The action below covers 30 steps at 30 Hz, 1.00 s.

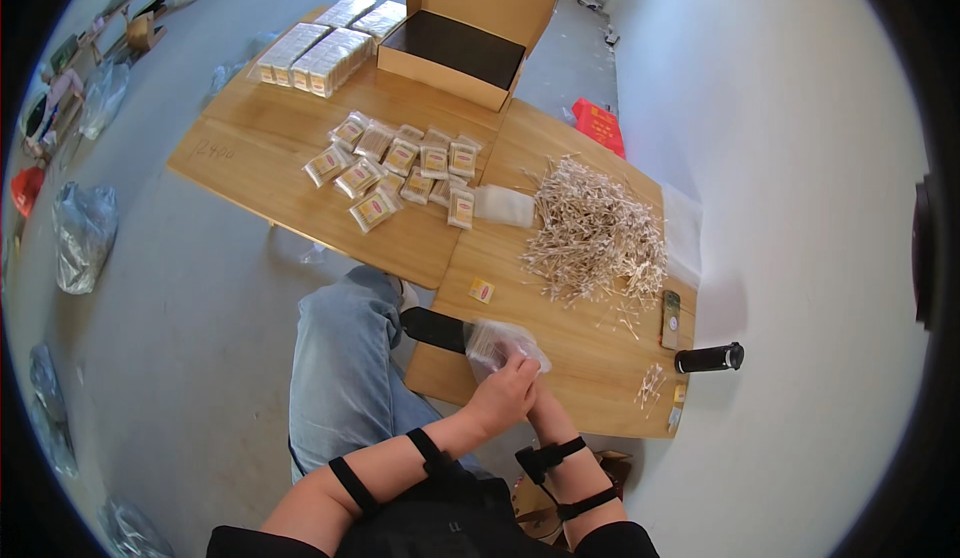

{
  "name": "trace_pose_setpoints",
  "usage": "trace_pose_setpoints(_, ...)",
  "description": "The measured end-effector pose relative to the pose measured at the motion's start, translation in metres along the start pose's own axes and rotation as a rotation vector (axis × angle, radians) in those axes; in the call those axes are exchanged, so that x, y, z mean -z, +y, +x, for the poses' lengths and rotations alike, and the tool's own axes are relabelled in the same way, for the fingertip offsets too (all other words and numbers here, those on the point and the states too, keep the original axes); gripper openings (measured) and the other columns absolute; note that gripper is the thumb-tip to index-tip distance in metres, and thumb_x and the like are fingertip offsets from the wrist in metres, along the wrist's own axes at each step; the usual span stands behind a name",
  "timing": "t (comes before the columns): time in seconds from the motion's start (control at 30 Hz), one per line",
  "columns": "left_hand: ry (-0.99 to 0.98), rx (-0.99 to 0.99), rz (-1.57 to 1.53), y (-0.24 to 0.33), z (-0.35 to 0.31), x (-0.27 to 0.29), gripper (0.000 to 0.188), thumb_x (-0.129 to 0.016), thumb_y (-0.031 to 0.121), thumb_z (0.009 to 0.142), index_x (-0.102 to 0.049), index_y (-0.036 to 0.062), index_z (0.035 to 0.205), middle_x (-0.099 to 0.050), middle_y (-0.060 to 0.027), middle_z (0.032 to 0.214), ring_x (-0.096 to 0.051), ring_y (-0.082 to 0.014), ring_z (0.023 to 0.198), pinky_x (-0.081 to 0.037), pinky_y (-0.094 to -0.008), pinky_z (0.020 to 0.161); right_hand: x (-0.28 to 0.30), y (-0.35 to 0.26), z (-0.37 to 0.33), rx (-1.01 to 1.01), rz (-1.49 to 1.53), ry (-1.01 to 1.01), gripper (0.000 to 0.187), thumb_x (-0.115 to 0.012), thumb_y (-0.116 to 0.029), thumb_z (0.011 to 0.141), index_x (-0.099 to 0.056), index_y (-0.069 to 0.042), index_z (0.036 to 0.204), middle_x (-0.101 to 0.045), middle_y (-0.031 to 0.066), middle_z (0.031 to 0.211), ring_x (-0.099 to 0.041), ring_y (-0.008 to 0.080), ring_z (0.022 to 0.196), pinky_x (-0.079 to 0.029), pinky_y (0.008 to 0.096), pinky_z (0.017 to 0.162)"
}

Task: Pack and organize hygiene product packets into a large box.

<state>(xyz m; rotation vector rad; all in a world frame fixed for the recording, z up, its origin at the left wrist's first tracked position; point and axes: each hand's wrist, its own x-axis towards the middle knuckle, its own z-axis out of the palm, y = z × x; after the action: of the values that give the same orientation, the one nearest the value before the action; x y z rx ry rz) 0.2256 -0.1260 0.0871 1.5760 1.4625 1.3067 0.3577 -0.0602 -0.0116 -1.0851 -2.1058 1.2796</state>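
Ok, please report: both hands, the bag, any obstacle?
Left hand pinching clear plastic bag. Right hand partly hidden beside left. Black object by bag's left end.

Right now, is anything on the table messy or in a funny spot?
Yes, a little: some loose cotton swabs lie scattered near the black cylinder, apart from the big swab heap. That looks odd because most loose swabs are piled together. I can't see anything clearly broken.

Packets (402,157) left of swabs (597,228); box (440,79) behind
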Motion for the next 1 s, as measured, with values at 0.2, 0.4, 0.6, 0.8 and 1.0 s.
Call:
trace_pose_setpoints(0.2,0.071,0.037,0.055,-0.026,0.008,0.015,0.029,-0.062,0.015,0.083,-0.052,0.0022,0.108,-0.054,-0.0205,0.106,-0.057,-0.0415,0.094,-0.048,-0.0456,0.08,0.001,-0.003,0.009,-0.009,0.127,0.046,0.035,-0.067,-0.019,0.077,-0.059,-0.006,0.109,-0.062,0.0174,0.104,-0.06,0.0372,0.093,-0.048,0.0409,0.082)
trace_pose_setpoints(0.4,0.133,0.285,0.203,-0.086,0.005,0.024,0.042,-0.06,0.018,0.088,-0.05,0.0009,0.125,-0.053,-0.023,0.117,-0.051,-0.0421,0.108,-0.043,-0.0464,0.094,0.008,-0.057,0.031,0.191,-0.407,-0.073,0.047,-0.069,-0.018,0.076,-0.054,-0.005,0.118,-0.058,0.0199,0.11,-0.055,0.0413,0.104,-0.044,0.0453,0.09)
trace_pose_setpoints(0.6,0.078,0.168,0.239,-0.092,0.004,0.011,0.047,-0.06,0.02,0.089,-0.047,0.0018,0.13,-0.053,-0.0222,0.116,-0.052,-0.0417,0.105,-0.044,-0.046,0.092,0.007,-0.05,0.03,0.191,-0.447,-0.039,0.052,-0.069,-0.018,0.075,-0.052,-0.005,0.122,-0.058,0.0209,0.112,-0.054,0.0418,0.106,-0.043,0.0475,0.092)
trace_pose_setpoints(0.8,0.081,0.222,0.288,-0.094,0.014,0.019,0.041,-0.059,0.018,0.088,-0.051,0.002,0.126,-0.054,-0.0223,0.108,-0.054,-0.0421,0.098,-0.045,-0.048,0.085,0.018,-0.082,0.027,0.15,-0.571,-0.084,0.046,-0.066,-0.014,0.078,-0.053,-0.005,0.121,-0.058,0.0217,0.112,-0.053,0.0416,0.107,-0.042,0.0474,0.094)
trace_pose_setpoints(1.0,0.27,0.234,0.335,-0.152,0.094,0.051,0.038,-0.059,0.017,0.086,-0.055,0.0061,0.123,-0.054,-0.0238,0.112,-0.052,-0.0432,0.104,-0.045,-0.0466,0.09,0.048,-0.097,-0.015,0.119,-0.474,-0.083,0.02,-0.066,-0.007,0.079,-0.066,-0.004,0.099,-0.064,0.0174,0.093,-0.062,0.0366,0.087,-0.05,0.0445,0.078)
